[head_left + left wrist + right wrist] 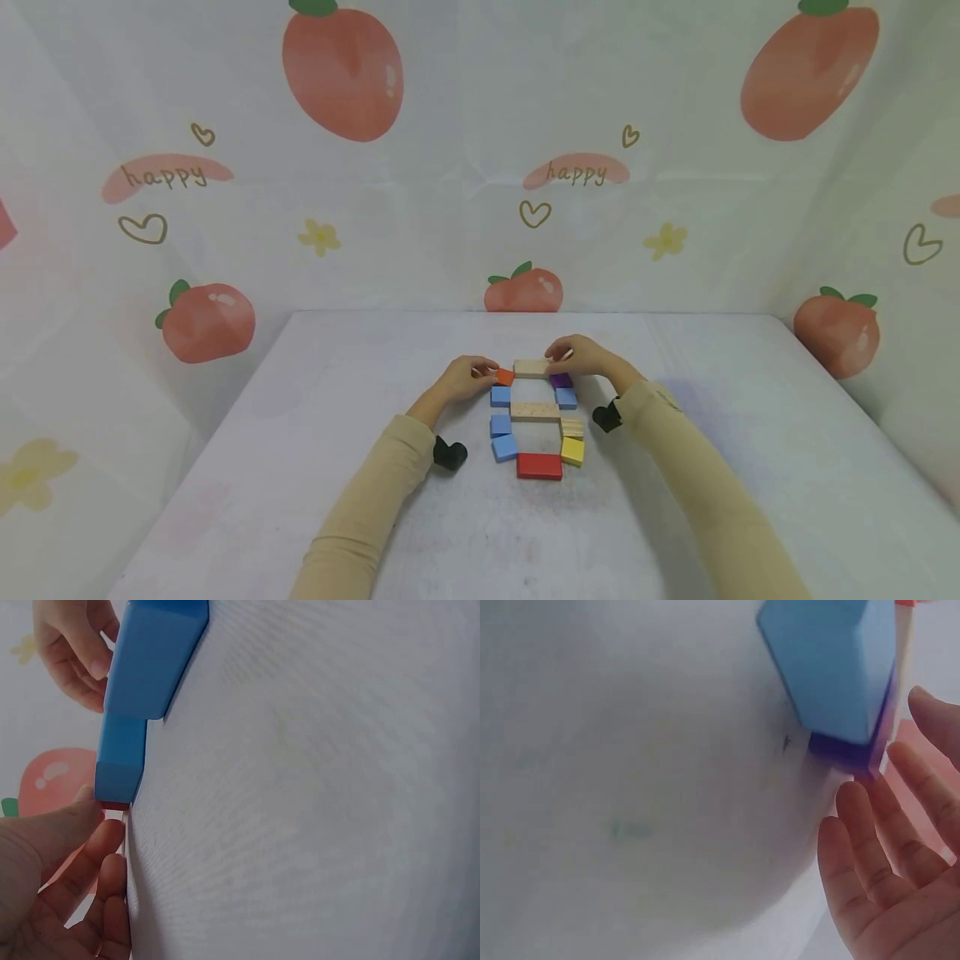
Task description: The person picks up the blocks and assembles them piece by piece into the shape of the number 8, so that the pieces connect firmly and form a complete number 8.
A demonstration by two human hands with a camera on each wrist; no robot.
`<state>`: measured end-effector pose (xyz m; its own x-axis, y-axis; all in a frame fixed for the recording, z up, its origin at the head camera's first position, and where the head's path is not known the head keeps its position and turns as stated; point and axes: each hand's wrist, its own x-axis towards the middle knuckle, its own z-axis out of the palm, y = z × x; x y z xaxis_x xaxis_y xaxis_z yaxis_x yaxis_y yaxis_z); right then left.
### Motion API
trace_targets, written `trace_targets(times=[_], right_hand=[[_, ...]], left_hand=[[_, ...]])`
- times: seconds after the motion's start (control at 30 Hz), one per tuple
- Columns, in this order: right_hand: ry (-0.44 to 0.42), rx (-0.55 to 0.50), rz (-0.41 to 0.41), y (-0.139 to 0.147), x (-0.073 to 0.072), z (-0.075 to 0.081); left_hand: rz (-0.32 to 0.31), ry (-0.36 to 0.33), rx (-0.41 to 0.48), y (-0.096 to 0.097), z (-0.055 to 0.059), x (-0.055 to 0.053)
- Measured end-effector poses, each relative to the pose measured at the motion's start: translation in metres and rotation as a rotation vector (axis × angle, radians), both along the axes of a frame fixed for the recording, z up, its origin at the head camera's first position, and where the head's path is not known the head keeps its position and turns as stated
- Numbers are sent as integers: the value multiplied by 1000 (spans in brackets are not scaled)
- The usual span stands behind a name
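In the head view, wooden blocks lie in a closed outline with a plank across its middle. My left hand is at the orange-red block at the far left corner, thumb and fingertips beside it with fingers loosely bent. In the left wrist view the blue block partly hides that orange-red block. Over at the far right corner, my right hand is by the purple block and the far plain wood block. Its fingers extend loosely beside the purple block, the thumb apart.
The outline's left side has several blue blocks. A speckled plank crosses the middle, and a red block forms the near end. On the right are a blue block, a striped wood block and a yellow block.
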<state>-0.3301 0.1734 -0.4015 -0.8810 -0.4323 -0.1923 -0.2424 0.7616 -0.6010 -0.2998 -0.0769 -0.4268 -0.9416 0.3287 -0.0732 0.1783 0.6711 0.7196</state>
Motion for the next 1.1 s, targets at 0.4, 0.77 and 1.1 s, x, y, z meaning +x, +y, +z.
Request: trace_targets(times=[0.4, 0.77, 1.1], right_hand=[[-59, -5, 66, 33, 9, -1], [-64, -20, 43, 32, 9, -4], [-70, -18, 25, 31, 9, -5]], left_hand=[[-6, 13, -8, 0, 2, 2], [-8, 4, -7, 0, -3, -2], [-5, 7, -18, 0, -3, -3]])
